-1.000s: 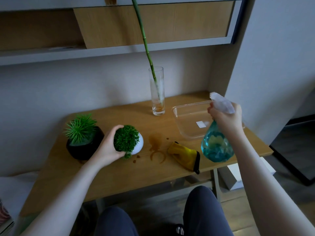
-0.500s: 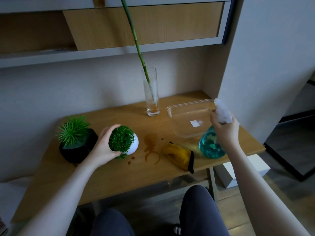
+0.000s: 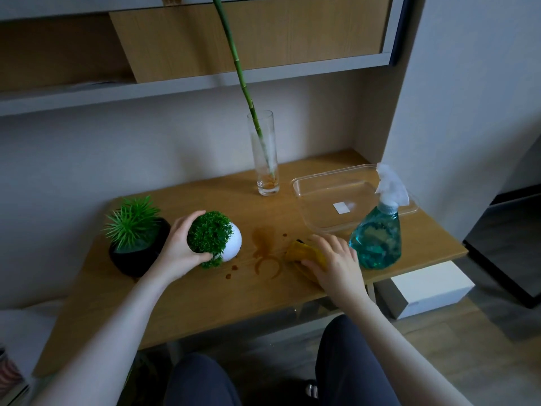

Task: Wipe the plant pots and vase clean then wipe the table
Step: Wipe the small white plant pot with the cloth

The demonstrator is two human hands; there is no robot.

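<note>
Right hand (image 3: 336,265) lies on yellow cloth (image 3: 304,253), just right of the brown spill (image 3: 265,253), fingers loosely spread (grip released, flat contact). Left hand (image 3: 180,250), left of spill, grasps tilted white pot (image 3: 231,244). Black pot (image 3: 137,250) further left. Spray bottle (image 3: 376,241) stands right of spill. Glass vase (image 3: 265,159) stands behind spill on surface (image 3: 205,300).

A home room: a wooden tabletop (image 3: 205,303) set in a wall alcove beneath wood-fronted shelving (image 3: 248,39), with potted plants (image 3: 131,227).
</note>
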